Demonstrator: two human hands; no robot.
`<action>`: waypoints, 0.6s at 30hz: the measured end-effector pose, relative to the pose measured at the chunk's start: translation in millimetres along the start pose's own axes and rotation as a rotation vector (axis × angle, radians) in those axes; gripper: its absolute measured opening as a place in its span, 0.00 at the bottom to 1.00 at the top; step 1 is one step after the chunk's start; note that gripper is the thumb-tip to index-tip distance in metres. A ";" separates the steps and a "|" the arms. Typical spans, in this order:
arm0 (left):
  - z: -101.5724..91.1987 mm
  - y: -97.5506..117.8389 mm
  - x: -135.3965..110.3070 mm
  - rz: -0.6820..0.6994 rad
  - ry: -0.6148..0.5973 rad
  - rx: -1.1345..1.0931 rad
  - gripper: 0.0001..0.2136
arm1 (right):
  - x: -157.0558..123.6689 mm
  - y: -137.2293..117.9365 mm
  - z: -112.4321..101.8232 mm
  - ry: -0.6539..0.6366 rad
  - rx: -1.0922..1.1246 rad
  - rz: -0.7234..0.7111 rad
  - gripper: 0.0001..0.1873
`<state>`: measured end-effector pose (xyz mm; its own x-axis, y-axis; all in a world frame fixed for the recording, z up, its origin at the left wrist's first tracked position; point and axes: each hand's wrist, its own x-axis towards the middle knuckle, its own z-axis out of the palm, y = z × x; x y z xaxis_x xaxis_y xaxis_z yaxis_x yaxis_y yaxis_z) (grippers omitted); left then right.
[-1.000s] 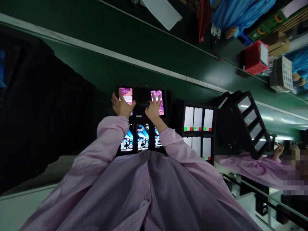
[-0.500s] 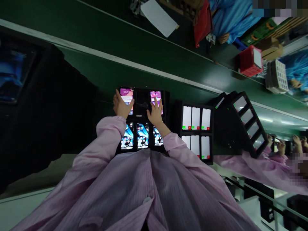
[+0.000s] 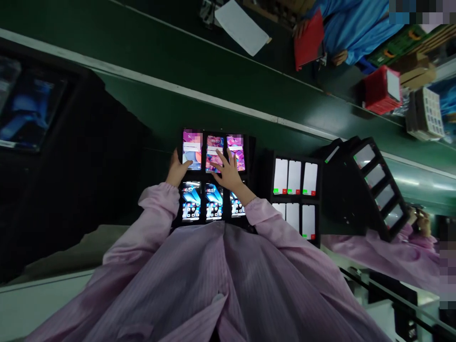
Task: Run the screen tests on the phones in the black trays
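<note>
A black tray (image 3: 204, 176) in front of me holds two rows of lit phones. My left hand (image 3: 177, 172) is at its left edge, with the thumb over the bottom of the upper left phone (image 3: 192, 142) and the fingers along the outer side. My right hand (image 3: 229, 175) is open, its fingers spread over the upper middle phone (image 3: 213, 159) and the near edge of the upper right phone (image 3: 239, 147). From here, I cannot tell which fingertips touch glass. In the lower row, the left phone (image 3: 191, 202) and middle phone (image 3: 214, 202) show blue home screens; my right wrist partly covers the lower right phone (image 3: 237, 206).
To the right stands another black tray (image 3: 297, 198) of white-screened phones, with a tilted tray (image 3: 380, 185) beyond it. Dark cases (image 3: 89, 142) fill the left. Across the green bench (image 3: 149, 61), a blue-sleeved person (image 3: 356, 28) handles a red folder (image 3: 309, 40).
My left hand has slid down and off the upper left phone to the tray's edge. My right hand has shifted left from the upper right phone. The upper middle screen, dark before, is lit.
</note>
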<state>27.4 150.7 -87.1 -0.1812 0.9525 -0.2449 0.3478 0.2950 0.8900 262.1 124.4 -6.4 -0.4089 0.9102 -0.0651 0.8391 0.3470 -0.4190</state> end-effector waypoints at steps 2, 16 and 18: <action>-1.4 2.5 -0.9 -0.060 0.023 0.006 0.43 | 8.3 5.1 1.7 -0.014 -0.020 0.019 0.19; 14.1 32.6 49.2 -0.210 0.210 -0.053 0.23 | -42.2 53.4 -6.6 0.201 -0.006 0.226 0.18; 9.2 35.9 44.1 -0.204 0.198 -0.072 0.21 | -36.8 57.8 -4.0 0.194 0.010 0.277 0.19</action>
<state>40.4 204.0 -69.5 -0.4194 0.8385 -0.3479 0.2212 0.4661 0.8566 327.0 111.9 -24.6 -0.0889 0.9960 -0.0051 0.9048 0.0786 -0.4184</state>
